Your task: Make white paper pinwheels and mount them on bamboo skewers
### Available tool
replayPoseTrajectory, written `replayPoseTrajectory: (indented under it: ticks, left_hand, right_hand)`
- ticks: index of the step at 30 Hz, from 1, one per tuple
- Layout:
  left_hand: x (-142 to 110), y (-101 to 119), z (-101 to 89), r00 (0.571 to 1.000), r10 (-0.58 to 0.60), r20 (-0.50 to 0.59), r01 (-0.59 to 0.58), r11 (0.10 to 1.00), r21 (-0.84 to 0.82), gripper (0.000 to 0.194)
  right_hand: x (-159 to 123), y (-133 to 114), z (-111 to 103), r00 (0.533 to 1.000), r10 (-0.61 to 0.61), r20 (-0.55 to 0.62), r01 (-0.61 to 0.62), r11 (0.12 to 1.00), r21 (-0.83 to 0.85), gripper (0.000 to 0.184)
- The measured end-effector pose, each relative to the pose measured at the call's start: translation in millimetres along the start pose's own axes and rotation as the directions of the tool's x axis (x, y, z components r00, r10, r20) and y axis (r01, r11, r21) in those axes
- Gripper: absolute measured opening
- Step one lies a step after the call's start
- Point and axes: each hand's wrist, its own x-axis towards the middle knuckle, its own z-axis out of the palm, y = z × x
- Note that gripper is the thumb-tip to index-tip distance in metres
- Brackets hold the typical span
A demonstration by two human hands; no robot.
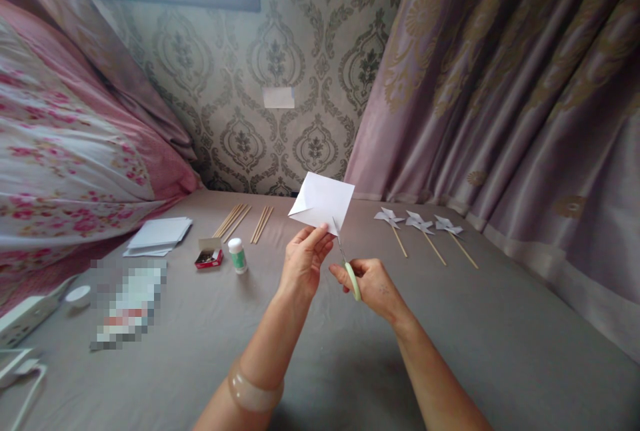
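Note:
My left hand (306,254) pinches the lower edge of a white square of paper (327,197) and holds it up above the grey surface. A slit runs in from the paper's left corner, where a flap stands slightly apart. In my right hand (373,284) is a pair of scissors (352,279) with pale green handles. Its blades point up and lie at the paper's lower corner, just right of my left fingers. Part of the handles is hidden by my right fingers.
Three paper pinwheels (419,222) on sticks lie to the right. Leftward are wooden sticks (231,219), a white-and-green bottle (238,256), a small red box (209,258), stacked paper (157,236), a blurred-out item (131,304) and a power strip (30,321). Curtains (465,71) and a patterned wall (310,51) stand behind.

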Motion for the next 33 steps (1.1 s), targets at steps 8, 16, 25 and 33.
replayPoseTrajectory:
  ticks: [8, 16, 25, 33]
  left_hand:
    - [-0.2, 0.1, -0.3, 1.0, -0.004, 0.002, 0.004, 1.0, 0.012, 0.03]
    - [-1.1, 1.5, 0.7, 1.0, -0.002, -0.002, 0.002, 1.0, 0.027, 0.03]
    - [-4.3, -4.7, 3.2, 0.999, -0.008, 0.044, 0.005, 0.997, 0.073, 0.031]
    - [-7.0, -7.1, 4.3, 0.998, -0.013, 0.059, 0.008, 0.997, 0.083, 0.034]
  right_hand:
    - [0.8, 1.4, 2.0, 0.998, 0.025, -0.05, -0.026, 0.999, -0.023, 0.042]
    - [1.3, 2.2, 2.3, 0.997, 0.039, -0.064, -0.041, 0.998, -0.041, 0.041]
    - [0.8, 0.0, -2.8, 0.996, 0.008, -0.086, -0.008, 1.0, -0.003, 0.042]
    - [0.0, -1.2, -3.5, 0.995, -0.014, -0.102, 0.015, 1.0, 0.006, 0.044]
